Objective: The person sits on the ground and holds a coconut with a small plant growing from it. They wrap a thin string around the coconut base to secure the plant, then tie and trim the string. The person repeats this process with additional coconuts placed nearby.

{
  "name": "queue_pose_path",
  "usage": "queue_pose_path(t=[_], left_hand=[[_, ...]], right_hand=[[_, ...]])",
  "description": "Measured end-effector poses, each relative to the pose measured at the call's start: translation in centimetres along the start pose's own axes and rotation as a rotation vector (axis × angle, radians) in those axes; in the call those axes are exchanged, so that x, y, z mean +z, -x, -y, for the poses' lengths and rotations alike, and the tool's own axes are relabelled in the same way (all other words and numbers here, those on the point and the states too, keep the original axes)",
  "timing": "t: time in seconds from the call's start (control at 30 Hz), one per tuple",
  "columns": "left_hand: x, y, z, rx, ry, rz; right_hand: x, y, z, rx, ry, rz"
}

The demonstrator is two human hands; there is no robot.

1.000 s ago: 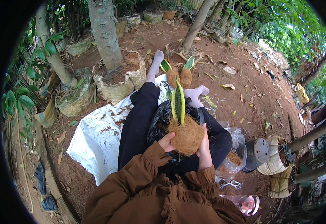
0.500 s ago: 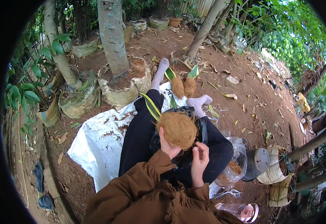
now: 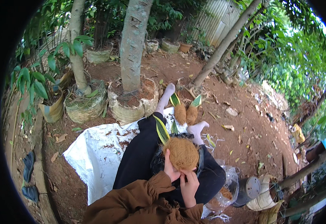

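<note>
A round ball of brown coconut fibre (image 3: 183,153) rests over my lap, with a yellow-edged snake plant leaf (image 3: 162,129) sticking out on its far left side. My left hand (image 3: 170,170) is wrapped round the ball's left and near side, thumb upright along it. At the near underside, the fingers of my right hand (image 3: 189,186) are pinched together against the fibre. Whatever lies between those fingertips is too small to make out. Black plastic (image 3: 156,161) lies under the ball. Beyond my feet, two fibre-wrapped snake plants (image 3: 180,114) lie side by side.
A white woven sheet (image 3: 99,156) with brown crumbs spreads at my left. On my right are a clear plastic bag (image 3: 228,183) holding fibre and a dark bucket (image 3: 247,191). Trees in sack planters (image 3: 127,108) stand ahead left. Dark sandals (image 3: 28,168) lie far left.
My right hand has moved left and in to the ball's near underside, fingers now against the fibre. My left hand keeps its hold. The view has tilted up slightly.
</note>
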State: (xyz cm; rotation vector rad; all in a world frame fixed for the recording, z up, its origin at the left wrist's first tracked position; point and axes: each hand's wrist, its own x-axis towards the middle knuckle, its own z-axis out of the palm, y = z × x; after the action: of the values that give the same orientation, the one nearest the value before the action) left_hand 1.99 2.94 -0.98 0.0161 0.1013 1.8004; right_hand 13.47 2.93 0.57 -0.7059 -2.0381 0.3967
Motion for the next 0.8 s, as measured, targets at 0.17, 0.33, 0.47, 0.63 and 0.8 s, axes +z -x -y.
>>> queue_pose_path(t=[0.17, 0.33, 0.47, 0.63, 0.8], left_hand=[[-0.6, 0.2, 0.9, -0.047, -0.006, -0.077], [-0.9, 0.6, 0.0, -0.206, 0.075, 0.09], [-0.8, 0.3, -1.1, -0.229, -0.042, 0.085], [-1.0, 0.2, -1.6, -0.315, -0.148, 0.044], [-0.2, 0.6, -2.9, -0.405, -0.23, 0.061]], right_hand=[[-0.3, 0.5, -0.2, 0.297, 0.007, -0.085], [-0.8, 0.1, -0.5, 0.203, 0.363, -0.17], [-0.5, -0.2, -0.3, 0.222, 0.384, -0.19], [0.4, 0.0, -0.6, 0.344, 0.093, -0.154], [-0.3, 0.5, -2.3, 0.118, 0.309, -0.066]])
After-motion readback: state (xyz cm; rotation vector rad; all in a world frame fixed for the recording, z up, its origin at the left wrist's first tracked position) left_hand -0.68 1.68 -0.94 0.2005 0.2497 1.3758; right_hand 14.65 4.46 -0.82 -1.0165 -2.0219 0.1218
